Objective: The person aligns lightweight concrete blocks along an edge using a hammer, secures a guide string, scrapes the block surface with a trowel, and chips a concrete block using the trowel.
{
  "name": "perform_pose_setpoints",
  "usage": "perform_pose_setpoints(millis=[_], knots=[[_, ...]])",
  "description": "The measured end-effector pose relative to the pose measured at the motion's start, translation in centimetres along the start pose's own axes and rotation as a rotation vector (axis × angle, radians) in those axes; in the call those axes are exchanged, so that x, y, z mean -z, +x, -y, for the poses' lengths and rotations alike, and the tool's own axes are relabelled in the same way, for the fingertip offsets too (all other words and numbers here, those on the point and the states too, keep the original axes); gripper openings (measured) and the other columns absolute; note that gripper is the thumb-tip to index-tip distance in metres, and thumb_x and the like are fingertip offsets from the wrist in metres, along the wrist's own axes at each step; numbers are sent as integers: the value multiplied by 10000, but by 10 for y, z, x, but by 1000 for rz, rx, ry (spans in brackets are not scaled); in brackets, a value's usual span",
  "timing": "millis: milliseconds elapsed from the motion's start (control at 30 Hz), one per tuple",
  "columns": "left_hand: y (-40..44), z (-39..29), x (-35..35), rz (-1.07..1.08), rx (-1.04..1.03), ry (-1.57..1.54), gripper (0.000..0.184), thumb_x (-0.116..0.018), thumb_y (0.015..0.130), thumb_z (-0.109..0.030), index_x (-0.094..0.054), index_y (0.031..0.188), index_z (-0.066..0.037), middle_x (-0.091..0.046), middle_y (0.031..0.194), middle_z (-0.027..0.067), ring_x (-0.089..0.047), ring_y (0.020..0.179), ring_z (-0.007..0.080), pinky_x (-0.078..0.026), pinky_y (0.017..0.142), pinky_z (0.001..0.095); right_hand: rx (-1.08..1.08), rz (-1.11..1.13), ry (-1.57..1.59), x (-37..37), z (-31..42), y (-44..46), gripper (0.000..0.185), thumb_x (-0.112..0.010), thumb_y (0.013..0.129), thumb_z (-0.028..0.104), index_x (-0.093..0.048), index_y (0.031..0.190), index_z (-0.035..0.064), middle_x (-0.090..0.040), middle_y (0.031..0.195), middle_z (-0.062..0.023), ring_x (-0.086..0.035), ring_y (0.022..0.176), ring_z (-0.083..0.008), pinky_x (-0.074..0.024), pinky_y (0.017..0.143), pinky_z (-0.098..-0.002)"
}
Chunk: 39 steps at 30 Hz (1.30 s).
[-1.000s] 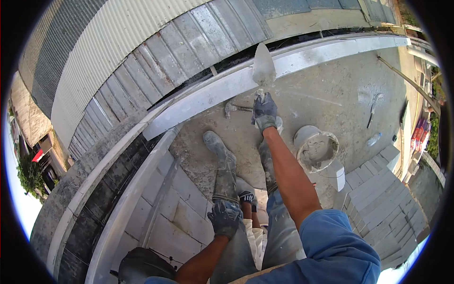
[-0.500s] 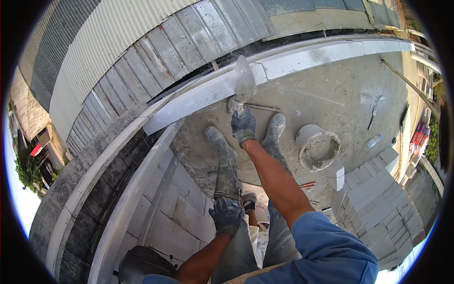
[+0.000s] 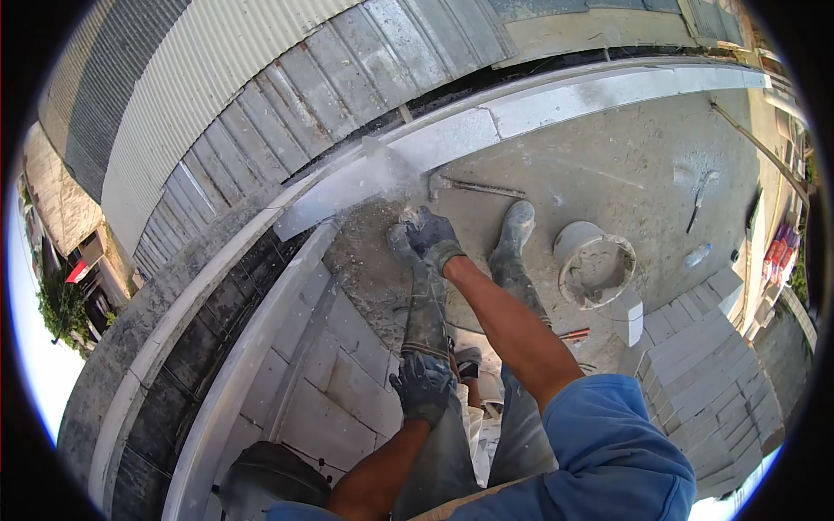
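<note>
My right hand (image 3: 430,234), in a dark work glove, is closed around the near end of a dusty tool. Its broad pale head (image 3: 387,169) is smeared by motion and dust over the white block ledge (image 3: 452,139), so I cannot tell its kind. My left hand (image 3: 423,388), also gloved, rests on my left knee with its fingers spread and nothing in them. Just beyond my right hand, a long-handled hammer-like tool (image 3: 478,187) lies on the concrete floor.
A bucket of grey mortar (image 3: 599,265) stands to the right, with stacked pale blocks (image 3: 708,378) beyond it. Another tool (image 3: 699,200) and a plastic bottle (image 3: 698,255) lie on the floor. Another person's foot (image 3: 469,360) shows below between my legs. Corrugated metal sheets (image 3: 321,78) lie past the ledge.
My right hand has moved left and nearer to me with the tool, whose head now points further left along the ledge. The hammer-like tool lies uncovered. My left hand stays on the knee.
</note>
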State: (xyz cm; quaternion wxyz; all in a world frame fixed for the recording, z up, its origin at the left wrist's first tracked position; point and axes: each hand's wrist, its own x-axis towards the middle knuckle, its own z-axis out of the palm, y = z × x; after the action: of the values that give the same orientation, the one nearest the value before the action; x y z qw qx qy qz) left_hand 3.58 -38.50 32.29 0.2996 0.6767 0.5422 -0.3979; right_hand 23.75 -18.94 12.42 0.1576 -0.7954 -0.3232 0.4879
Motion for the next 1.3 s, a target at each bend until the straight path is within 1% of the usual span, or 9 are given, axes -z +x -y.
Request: perform_pose_setpoints(millis=[100, 200, 233, 300, 667, 700, 933, 1200, 1300], knots=[[0, 3, -13, 17, 3, -13, 992, -621, 817, -636, -275, 1536, -47, -383, 1507, 201, -333, 1409, 362, -201, 1144, 583, -370, -168, 608, 58, 6, 11, 373, -556, 953, 359, -576, 1113, 23, -687, 875, -276, -687, 853, -435, -543, 741, -499], [-1, 1, -8, 39, -39, -1, 1000, -618, 818, -641, -261, 1545, -55, -369, 1518, 199, -320, 1422, 351, -186, 1156, 584, -394, -261, 605, 36, -4, 24, 303, -590, 943, 262, -590, 1107, 8, -671, 911, -303, -648, 871, -500, -549, 763, -472], [2, 2, -9, 184, 12, -60, 1015, -490, 869, -702, -179, 1579, -47, -281, 1600, 162, -218, 1496, 351, -73, 1170, 643, -148, -368, 292, 11, 13, 9, 349, -573, 951, 325, -587, 1098, 9, -670, 909, -307, -644, 885, -503, -535, 783, -507], [3, 3, -9, 172, 9, -55, 1006, -484, 874, -701, -182, 1580, -53, -278, 1603, 161, -217, 1496, 351, -70, 1172, 640, -103, 10, -33, -33, 33, -10, 401, -548, 949, 392, -589, 1098, 23, -672, 929, -305, -647, 912, -490, -516, 808, -542], [3, 11, -16, 142, -28, 47, 999, -473, 866, -718, -224, 1571, -55, -280, 1603, 139, -253, 1477, 362, -73, 1159, 658, -206, -282, 277, 19, 0, 26, 377, -547, 952, 388, -576, 1092, 39, -676, 911, -290, -662, 873, -468, -518, 775, -543], [1, 8, -11, 72, -66, 55, 947, -562, 861, -631, -292, 1523, -11, -389, 1495, 219, -326, 1421, 363, -130, 1164, 618, -196, -331, 260, 12, 3, 29, 365, -550, 953, 375, -579, 1079, 35, -676, 892, -285, -663, 852, -465, -519, 761, -542], [3, 3, 6, 25, -61, 51, 931, -567, 869, -618, -286, 1529, -23, -382, 1504, 210, -324, 1420, 358, -143, 1162, 616, 60, 185, -44, -44, 58, -19, 444, -528, 931, 440, -578, 1151, 59, -682, 956, -283, -641, 943, -499, -478, 850, -585], [4, 1, -3, 89, -45, 49, 943, -580, 856, -622, -287, 1527, -28, -395, 1500, 205, -320, 1425, 363, -155, 1156, 627, -60, -363, 252, 31, -19, 32, 356, -594, 927, 320, -566, 1127, 27, -670, 816, -288, -659, 784, -474, -522, 699, -523], [7, 1, -1, 163, -44, 67, 938, -512, 874, -664, -282, 1543, -47, -315, 1567, 170, -279, 1455, 367, -116, 1158, 645, -23, -119, -16, 6, -1, 2, 403, -571, 929, 375, -550, 1151, 39, -674, 818, -283, -662, 788, -474, -515, 712, -549]])
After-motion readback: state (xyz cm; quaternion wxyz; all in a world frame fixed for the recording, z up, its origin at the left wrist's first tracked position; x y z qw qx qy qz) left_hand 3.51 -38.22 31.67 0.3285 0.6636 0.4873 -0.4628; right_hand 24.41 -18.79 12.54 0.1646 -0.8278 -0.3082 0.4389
